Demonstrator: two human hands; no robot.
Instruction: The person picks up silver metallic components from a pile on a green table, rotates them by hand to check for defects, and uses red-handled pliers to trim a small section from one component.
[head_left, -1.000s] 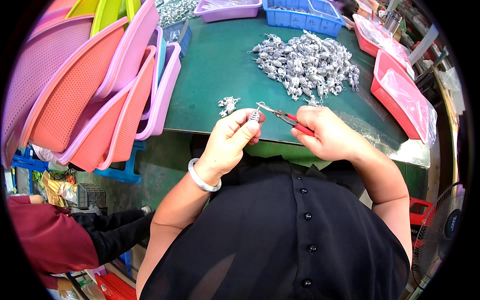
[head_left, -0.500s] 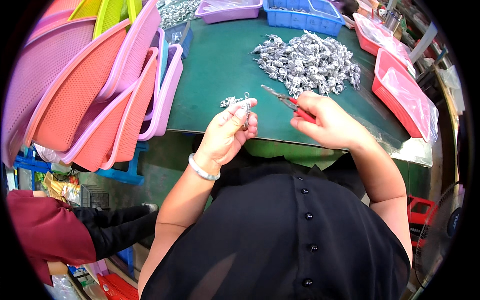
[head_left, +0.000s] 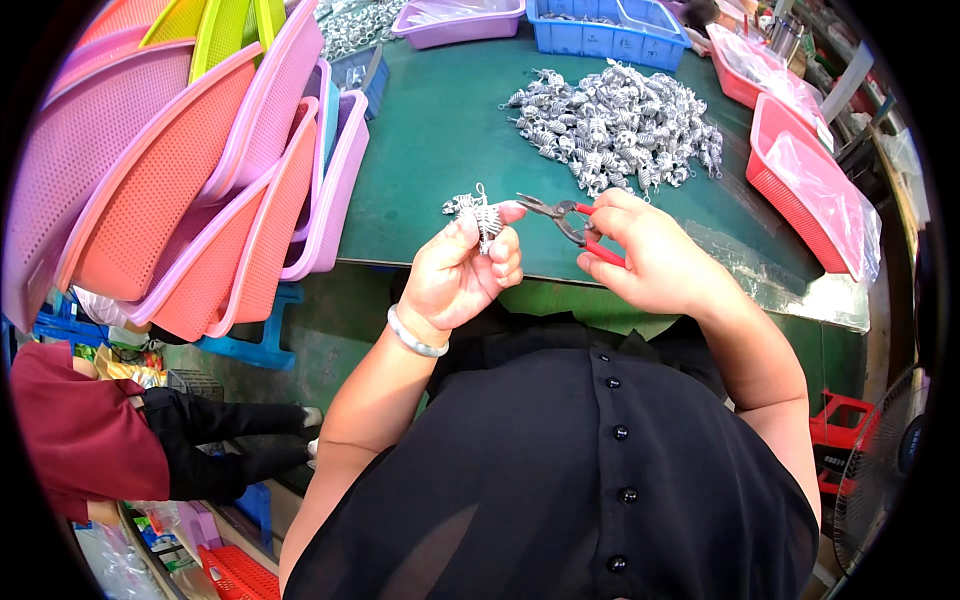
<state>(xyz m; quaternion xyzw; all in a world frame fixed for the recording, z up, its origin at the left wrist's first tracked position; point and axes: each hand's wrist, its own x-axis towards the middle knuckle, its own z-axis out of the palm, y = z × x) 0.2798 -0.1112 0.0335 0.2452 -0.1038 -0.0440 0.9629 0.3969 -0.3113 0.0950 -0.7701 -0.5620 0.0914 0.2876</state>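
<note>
Pinched between the thumb and fingers of my left hand (head_left: 450, 278) is a small silver, ribbed metal charm (head_left: 488, 224), skeleton-like, with a ring standing up at its top. My right hand (head_left: 660, 250) grips red-handled pliers (head_left: 568, 216); their jaws are parted and point left, close to my left index fingertip. Just beyond my left thumb lie a few similar charms (head_left: 457, 204) on the green tabletop (head_left: 430, 130). A large heap of the same silver charms (head_left: 620, 125) sits farther back, beyond my right hand.
Stacked perforated baskets (head_left: 160, 180) lean at the left. At the back are a purple tray (head_left: 460, 30), a blue bin (head_left: 605, 42) and metal rings (head_left: 355, 25). Pink baskets (head_left: 805, 200) with plastic bags line the right, near a fan (head_left: 880, 470). A person in maroon (head_left: 85, 430) stands lower left.
My left hand has turned so the charm shows more fully. The pliers' jaws have opened wider and shifted slightly left toward the left fingers. The person at lower left has moved a little.
</note>
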